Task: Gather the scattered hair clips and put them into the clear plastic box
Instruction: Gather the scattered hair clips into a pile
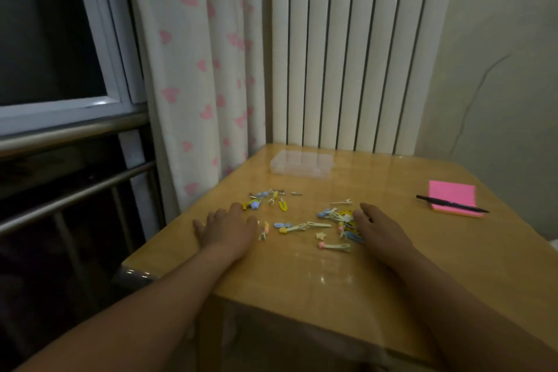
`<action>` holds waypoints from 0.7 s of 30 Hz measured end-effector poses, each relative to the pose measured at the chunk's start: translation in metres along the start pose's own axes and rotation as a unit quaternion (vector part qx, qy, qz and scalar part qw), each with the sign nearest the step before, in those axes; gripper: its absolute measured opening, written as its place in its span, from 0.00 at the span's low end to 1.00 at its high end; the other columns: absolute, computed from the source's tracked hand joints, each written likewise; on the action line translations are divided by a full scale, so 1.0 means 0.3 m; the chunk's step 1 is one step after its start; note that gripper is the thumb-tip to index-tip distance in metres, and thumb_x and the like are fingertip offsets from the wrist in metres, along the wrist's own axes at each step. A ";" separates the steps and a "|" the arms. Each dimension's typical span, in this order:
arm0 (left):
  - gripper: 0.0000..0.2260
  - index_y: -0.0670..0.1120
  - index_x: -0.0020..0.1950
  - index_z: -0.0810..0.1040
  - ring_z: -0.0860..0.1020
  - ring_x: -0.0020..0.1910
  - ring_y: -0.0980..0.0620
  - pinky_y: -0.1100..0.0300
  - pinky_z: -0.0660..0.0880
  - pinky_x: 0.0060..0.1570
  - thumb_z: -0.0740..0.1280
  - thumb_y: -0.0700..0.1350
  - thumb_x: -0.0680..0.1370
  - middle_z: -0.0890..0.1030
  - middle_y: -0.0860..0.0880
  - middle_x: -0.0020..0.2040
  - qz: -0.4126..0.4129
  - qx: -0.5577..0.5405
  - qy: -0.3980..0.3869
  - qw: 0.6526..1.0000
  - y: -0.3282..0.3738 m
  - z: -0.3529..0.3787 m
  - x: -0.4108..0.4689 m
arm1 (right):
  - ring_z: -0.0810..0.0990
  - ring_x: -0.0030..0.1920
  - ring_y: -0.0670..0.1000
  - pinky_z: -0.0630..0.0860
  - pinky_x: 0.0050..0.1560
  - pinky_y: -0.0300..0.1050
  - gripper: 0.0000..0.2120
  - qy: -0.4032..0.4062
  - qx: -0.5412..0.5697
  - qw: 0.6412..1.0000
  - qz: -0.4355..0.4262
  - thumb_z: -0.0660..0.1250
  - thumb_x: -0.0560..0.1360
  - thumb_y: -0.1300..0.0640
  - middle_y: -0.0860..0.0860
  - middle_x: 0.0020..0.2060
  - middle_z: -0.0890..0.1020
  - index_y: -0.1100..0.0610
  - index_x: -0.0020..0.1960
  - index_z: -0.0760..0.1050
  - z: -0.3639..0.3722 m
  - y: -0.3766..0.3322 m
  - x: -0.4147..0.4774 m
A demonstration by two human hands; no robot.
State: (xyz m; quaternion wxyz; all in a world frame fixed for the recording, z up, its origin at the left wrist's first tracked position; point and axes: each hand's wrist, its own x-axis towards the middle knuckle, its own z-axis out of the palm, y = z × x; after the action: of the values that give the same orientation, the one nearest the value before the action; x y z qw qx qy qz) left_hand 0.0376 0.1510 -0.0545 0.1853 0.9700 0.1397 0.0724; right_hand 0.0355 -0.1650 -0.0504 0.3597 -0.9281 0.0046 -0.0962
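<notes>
Plastic hair clips (317, 224), head view: scattered mid-bench (302, 281) between hands; light, stiff, likely skid on glossy wood (pinch long shank). Left hand (226, 228), right hand (377, 229) flat, fingers released, holding nothing. Clear plastic box (302, 164) beyond, apart.

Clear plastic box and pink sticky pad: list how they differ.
The clear plastic box is see-through; the pink sticky pad is opaque, bright pink. The box lies at the far edge of the table, the pad on its right side. A black pen lies across the pad; nothing rests on the box. Both are flat rectangles lying on the table.
</notes>
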 end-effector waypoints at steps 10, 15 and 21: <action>0.25 0.49 0.81 0.67 0.72 0.75 0.47 0.56 0.69 0.71 0.64 0.50 0.83 0.72 0.47 0.78 0.162 -0.194 -0.084 0.964 0.214 0.052 -0.084 | 0.75 0.73 0.56 0.70 0.69 0.51 0.26 0.039 0.014 0.999 -0.001 0.56 0.87 0.43 0.54 0.75 0.76 0.56 0.80 0.70 0.045 -0.002 0.016; 0.22 0.49 0.80 0.69 0.69 0.77 0.52 0.63 0.66 0.68 0.61 0.45 0.85 0.72 0.50 0.79 0.227 -0.266 -0.106 0.931 0.322 0.095 -0.073 | 0.75 0.73 0.54 0.69 0.67 0.47 0.24 0.043 0.062 0.997 -0.015 0.57 0.87 0.44 0.52 0.74 0.77 0.54 0.78 0.72 0.059 -0.016 0.050; 0.16 0.48 0.69 0.79 0.76 0.69 0.43 0.46 0.69 0.73 0.61 0.51 0.85 0.80 0.46 0.70 0.133 -0.235 0.117 0.956 0.199 0.056 0.166 | 0.73 0.75 0.55 0.68 0.70 0.49 0.25 0.047 0.058 0.997 0.016 0.54 0.88 0.42 0.53 0.76 0.76 0.54 0.79 0.71 0.020 0.042 0.129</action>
State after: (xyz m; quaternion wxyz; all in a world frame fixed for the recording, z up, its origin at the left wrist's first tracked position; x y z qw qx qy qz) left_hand 0.1028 0.1069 -0.0428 0.3789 0.8938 0.0094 0.2397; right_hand 0.0754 -0.1734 -0.0564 0.4134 -0.9001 0.0308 -0.1341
